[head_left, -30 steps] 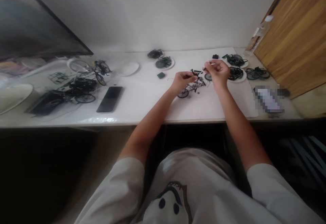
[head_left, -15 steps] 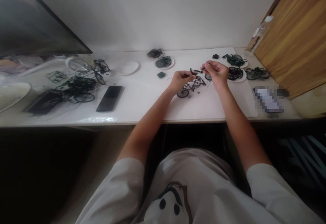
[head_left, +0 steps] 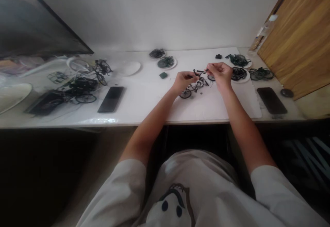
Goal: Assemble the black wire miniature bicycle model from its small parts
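- Reaching forward over the pale tabletop [head_left: 139, 96] with both bare forearms, angling the left one toward 1 o'clock and the right one toward 11 o'clock.
- Turning the left hand [head_left: 183, 81] toward 2 o'clock and the right hand [head_left: 220, 73] toward 10 o'clock, just apart from each other.
- With the left, pinching the upper part of a small black-and-silver model bicycle [head_left: 196, 86] between thumb and curled fingers.
- With the right, pinching a slim tool with a silver shaft [head_left: 203, 72] in the fingertips, aiming it toward 8 o'clock at the left fingertips; too small to tell whether touching the bicycle.
- Placed between and below both hands, over a flat white sheet [head_left: 219, 106].
- Running lengthwise from a thin black wheel [head_left: 185, 93] at 8 o'clock up toward 2 o'clock; hard to tell which end is the front.
- Seen from there: at 10 o'clock, a small dark-green square block [head_left: 163, 75]; at 9 o'clock, a black rectangular smartphone [head_left: 110, 99].
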`<state>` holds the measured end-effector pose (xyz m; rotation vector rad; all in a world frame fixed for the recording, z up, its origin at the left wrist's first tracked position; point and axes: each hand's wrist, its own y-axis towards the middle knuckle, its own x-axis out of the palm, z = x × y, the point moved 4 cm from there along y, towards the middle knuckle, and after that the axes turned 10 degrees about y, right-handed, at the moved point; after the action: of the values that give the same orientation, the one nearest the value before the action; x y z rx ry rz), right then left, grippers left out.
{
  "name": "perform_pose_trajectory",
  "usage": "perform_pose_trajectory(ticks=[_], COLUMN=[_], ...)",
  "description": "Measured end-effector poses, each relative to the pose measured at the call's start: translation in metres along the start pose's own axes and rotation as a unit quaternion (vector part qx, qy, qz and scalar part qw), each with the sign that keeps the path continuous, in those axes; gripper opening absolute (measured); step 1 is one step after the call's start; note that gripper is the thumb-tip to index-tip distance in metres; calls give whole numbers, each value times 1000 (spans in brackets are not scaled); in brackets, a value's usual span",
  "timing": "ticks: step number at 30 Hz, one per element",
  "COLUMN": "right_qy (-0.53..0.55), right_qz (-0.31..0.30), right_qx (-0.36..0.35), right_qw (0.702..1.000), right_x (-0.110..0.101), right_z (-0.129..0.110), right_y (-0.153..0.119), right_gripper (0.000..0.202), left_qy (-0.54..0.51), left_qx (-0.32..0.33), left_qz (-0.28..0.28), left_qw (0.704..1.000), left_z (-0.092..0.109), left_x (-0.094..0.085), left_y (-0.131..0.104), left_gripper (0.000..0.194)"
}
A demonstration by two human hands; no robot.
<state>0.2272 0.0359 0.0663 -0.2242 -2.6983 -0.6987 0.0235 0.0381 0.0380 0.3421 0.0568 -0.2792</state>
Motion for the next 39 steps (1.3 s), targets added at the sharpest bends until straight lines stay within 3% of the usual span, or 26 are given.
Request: perform_pose_trajectory(ticks=[15, 29, 39], right_qy=[-15, -1, -6], right_qz=[32, -27, -29], right_qx=[-12, 23, 43], right_qw=[999, 999, 999], right_x=[7, 2, 2], right_z=[-9, -2, 0], right_y=[-9, -4, -5], right_gripper=[52, 56, 58], left_qy=[-6, -9, 18], left_qx=[-14, -2, -15], left_qz=[6, 3, 9], left_qw=[1000, 1000, 1000], left_z=[8, 2, 1], left_x=[2, -5, -8], left_y=[-1, 2, 1], left_gripper=[42, 34, 30])
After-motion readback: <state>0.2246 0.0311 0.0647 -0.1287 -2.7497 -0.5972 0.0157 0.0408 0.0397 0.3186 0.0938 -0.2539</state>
